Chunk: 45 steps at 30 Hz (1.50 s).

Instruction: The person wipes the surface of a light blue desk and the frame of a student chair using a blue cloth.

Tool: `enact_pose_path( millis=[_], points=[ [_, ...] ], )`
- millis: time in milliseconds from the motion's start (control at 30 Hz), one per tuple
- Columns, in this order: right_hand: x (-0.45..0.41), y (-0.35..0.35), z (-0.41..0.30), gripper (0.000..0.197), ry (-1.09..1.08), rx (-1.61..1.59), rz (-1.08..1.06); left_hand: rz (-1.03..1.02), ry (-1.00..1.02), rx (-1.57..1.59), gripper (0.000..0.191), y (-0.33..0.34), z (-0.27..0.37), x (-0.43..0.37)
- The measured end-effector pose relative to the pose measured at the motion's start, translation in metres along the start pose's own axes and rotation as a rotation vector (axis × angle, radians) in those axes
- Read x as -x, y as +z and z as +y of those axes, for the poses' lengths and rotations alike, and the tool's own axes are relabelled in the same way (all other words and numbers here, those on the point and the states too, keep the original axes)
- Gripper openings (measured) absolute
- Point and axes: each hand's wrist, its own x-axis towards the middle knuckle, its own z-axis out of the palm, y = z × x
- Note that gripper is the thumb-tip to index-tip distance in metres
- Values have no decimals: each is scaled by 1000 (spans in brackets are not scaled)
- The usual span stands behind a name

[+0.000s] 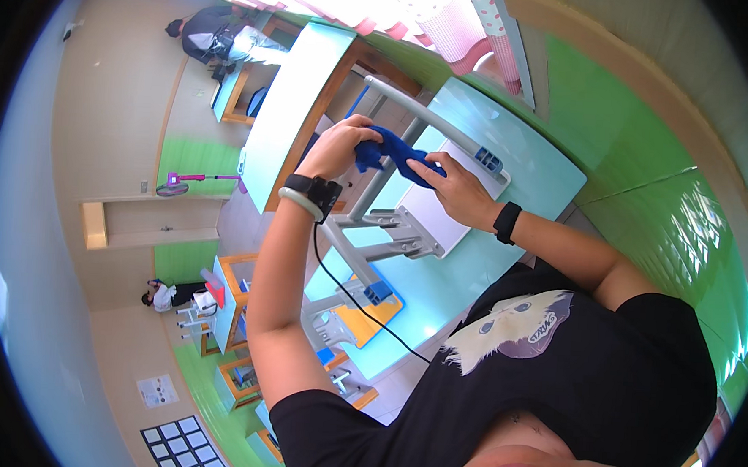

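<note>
My left hand [335, 144] grips one end of a crumpled blue cloth [396, 151]. My right hand [464, 190] holds the other end between thumb and fingers, so the cloth hangs between them. Just beneath lies an upturned seat with a white panel [450, 228] and a grey metal frame [418, 112] with blue end caps, resting on a light blue tabletop [543, 160]. A dark band is on each wrist, with a pale bracelet beside the left one. A black cable [351, 301] runs from near the left wrist towards the black shirt.
Another upturned seat with an orange panel [369, 316] lies on the tabletop. A long wood-edged table [298, 103] stands beyond. Two people, one standing near a far table [226, 96], are in the room. A pink pedestal fan [193, 178] and several wood-framed tables stand farther off.
</note>
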Motion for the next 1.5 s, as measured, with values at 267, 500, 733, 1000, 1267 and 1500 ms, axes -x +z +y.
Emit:
enact_pose_path(
  millis=[267, 500, 733, 1000, 1267, 1500],
  points=[
    [-17, 19, 24, 67, 63, 228, -38, -5, 85, 62, 41, 45, -39, -58],
    [-10, 51, 19, 65, -25, 194, -78, -157, 72, 31, 37, 51, -61, -32],
    [1, 81, 3, 58, -135, 201, -196, -380, -74, -53, 30, 55, -69, 6],
    [15, 90, 8, 51, -112, -105, -285, -560, -162, -124, 32, 29, -21, 23],
    [12, -32, -3, 34, -70, -454, -250, -108, 40, -88, 30, -24, 153, 104],
    [60, -57, 23, 31, 37, -532, -875, 59, -21, 486, 37, 66, 202, 131]
  ],
)
